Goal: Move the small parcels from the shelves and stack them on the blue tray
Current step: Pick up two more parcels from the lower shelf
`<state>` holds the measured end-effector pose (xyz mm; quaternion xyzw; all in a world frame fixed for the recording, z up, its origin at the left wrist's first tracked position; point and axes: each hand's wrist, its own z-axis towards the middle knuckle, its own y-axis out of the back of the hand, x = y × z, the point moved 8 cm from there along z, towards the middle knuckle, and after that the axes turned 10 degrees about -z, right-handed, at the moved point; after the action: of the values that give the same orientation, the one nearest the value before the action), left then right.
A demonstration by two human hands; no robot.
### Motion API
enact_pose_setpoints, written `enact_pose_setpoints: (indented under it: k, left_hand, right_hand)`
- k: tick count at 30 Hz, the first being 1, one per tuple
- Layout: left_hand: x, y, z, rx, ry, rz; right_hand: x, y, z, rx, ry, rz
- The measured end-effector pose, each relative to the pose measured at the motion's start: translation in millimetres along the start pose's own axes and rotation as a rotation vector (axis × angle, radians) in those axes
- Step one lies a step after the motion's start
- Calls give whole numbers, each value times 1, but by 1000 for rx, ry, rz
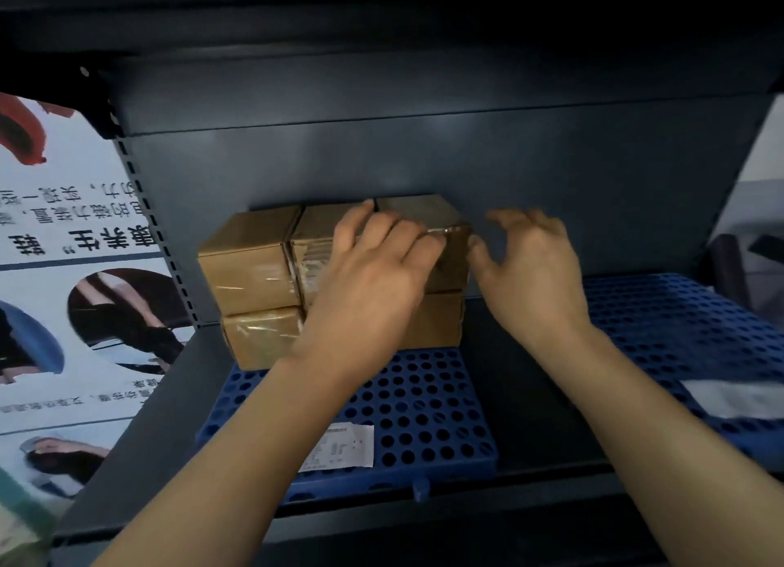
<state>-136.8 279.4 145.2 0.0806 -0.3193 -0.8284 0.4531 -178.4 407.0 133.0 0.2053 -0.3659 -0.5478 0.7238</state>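
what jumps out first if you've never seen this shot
Brown parcels stacked two high at the back of the blue tray, the left hand laid on top. The right hand is spread open at the stack's right edge; a white slip lies near the tray's front.

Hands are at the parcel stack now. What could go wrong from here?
1. The left hand lies across the top right parcel while the right hand is open beside it; a push could slide it off the lower parcel.
2. Parcels added at the blue tray front could cover the paper slip lying there.
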Motion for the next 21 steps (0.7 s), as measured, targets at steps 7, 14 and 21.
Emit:
enact_pose_setpoints:
  k: [7,14,21]
  left_hand:
    - [-51,-5,10,60,-130,-174]
    - [-131,-6,18,76,-289,-313]
    - [-244,21,28,59,-473,-397]
  right_hand:
    - [-27,27,-37,171,-38,-434]
    - [-80,80,-89,264,-170,-636]
    - [-139,174,-152,232,-294,-728]
